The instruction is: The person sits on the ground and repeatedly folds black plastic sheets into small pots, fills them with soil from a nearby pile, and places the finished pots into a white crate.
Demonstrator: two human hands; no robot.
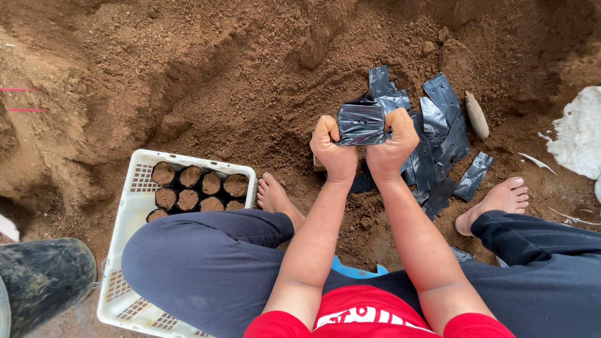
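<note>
Brown dirt (238,75) is all around you, in big soft heaps. Use the white crate (128,206) as your landmark. Far to the left of the crate, low in the corner, you see the toe of a dark rubber boot (44,275). Inside the crate, at its far end, stand small black bags packed full of dirt (197,191), touching each other in rows. Your knee covers the near part of the crate.

Just to the right of the crate is one bare foot (275,197) on the ground. Farther right of the crate, your left hand (333,150) is closed in a fist, pinching the left edge of a black plastic bag (361,123). Your right hand (394,147) is also curled tight, and it grips the right edge of the same bag. The bag is up off the dirt, held between both hands.

Beyond your right hand, still farther from the crate, a pile of flat black bags (438,144) lies on the dirt. A small pale stone-like thing (477,114) lies just past that pile. Your other bare foot (498,200) rests near the pile. Farthest right of the crate, at the edge, is a white lump (579,131); you cannot tell what it is.
</note>
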